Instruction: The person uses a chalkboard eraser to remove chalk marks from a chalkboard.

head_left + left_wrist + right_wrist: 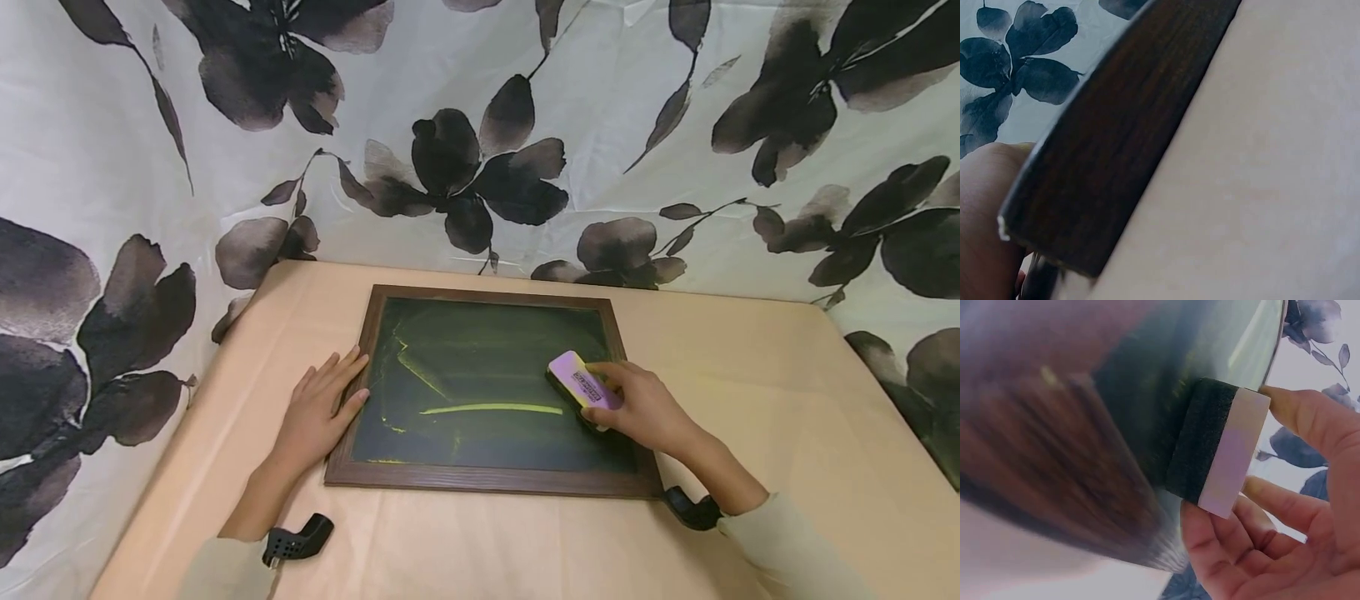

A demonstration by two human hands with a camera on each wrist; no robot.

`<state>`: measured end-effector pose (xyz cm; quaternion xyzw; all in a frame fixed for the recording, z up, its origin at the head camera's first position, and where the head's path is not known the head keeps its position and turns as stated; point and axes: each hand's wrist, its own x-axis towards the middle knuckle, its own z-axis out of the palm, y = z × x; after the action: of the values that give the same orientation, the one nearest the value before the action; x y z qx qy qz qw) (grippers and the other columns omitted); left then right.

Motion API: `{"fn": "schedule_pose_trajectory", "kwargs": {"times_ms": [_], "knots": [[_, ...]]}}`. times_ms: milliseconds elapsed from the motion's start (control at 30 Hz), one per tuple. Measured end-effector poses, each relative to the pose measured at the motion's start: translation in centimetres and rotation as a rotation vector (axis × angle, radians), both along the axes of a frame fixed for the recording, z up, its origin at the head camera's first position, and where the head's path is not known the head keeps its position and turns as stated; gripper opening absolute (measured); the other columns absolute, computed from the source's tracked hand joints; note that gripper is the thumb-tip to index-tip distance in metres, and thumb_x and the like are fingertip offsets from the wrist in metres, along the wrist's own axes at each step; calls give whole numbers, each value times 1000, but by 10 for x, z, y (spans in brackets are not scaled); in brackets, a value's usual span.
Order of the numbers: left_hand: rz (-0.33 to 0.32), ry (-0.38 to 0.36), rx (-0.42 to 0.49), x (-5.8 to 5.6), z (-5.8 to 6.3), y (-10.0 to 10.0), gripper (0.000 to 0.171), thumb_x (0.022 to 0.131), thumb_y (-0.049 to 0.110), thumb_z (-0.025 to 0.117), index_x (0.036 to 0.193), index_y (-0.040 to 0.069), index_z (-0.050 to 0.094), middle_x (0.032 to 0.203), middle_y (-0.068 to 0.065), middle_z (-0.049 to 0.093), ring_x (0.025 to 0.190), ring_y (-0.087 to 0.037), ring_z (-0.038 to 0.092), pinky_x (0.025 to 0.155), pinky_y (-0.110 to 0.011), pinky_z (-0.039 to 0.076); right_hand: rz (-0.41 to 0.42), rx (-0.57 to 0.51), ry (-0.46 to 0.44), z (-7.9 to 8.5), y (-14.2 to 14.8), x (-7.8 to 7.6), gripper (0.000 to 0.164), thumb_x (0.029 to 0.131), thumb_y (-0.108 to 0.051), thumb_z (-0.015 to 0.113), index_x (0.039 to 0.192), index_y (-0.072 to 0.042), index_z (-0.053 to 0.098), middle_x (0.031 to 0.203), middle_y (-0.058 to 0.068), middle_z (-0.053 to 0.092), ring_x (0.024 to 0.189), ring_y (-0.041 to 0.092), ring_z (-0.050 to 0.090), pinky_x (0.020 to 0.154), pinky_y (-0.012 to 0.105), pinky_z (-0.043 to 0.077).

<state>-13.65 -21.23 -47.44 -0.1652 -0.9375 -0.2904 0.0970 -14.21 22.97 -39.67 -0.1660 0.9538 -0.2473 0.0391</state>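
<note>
A chalkboard (495,350) in a brown wooden frame lies flat on the table. Yellow chalk shows on it: one bold horizontal line (491,408), a fainter slanted stroke and smudges near the left side. My right hand (645,408) pinches a chalkboard eraser (581,382) between thumb and fingers over the board's right part. The eraser has a purple top and, in the right wrist view, a dark felt underside (1202,440) against the board. My left hand (318,412) rests with extended fingers on the frame's left edge. In the left wrist view the wooden frame (1104,137) covers part of that hand.
The table (750,375) has a pale peach cover. A white cloth with dark flowers (480,167) hangs behind and along both sides. Each wrist wears a black camera mount, the left one (300,540) near the board's front left corner.
</note>
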Motion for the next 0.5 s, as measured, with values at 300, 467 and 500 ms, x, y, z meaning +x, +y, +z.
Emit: {"fn": "schedule_pose_trajectory", "kwargs": {"times_ms": [300, 467, 500], "knots": [[-3, -9, 6, 1, 2, 1, 52, 99, 34, 52, 145, 11, 43, 152, -10, 34, 139, -38, 26, 111, -59, 12, -1, 18, 77, -5, -4, 6, 57, 76, -21, 78, 125, 3, 60, 95, 11, 61, 72, 18, 53, 57, 28, 42], [-2, 6, 14, 1, 2, 1, 52, 99, 34, 53, 144, 10, 45, 151, -10, 36, 137, -39, 28, 110, -60, 14, 11, 49, 89, -6, -12, 6, 56, 77, -22, 76, 124, 4, 61, 87, 7, 59, 67, 14, 46, 53, 26, 38], [-2, 10, 16, 1, 1, 1, 52, 99, 34, 53, 144, 10, 45, 150, -10, 37, 137, -39, 29, 110, -60, 15, 12, 53, 92, -6, -14, 6, 56, 77, -22, 76, 124, 4, 61, 87, 6, 59, 66, 14, 46, 53, 26, 37]]}}
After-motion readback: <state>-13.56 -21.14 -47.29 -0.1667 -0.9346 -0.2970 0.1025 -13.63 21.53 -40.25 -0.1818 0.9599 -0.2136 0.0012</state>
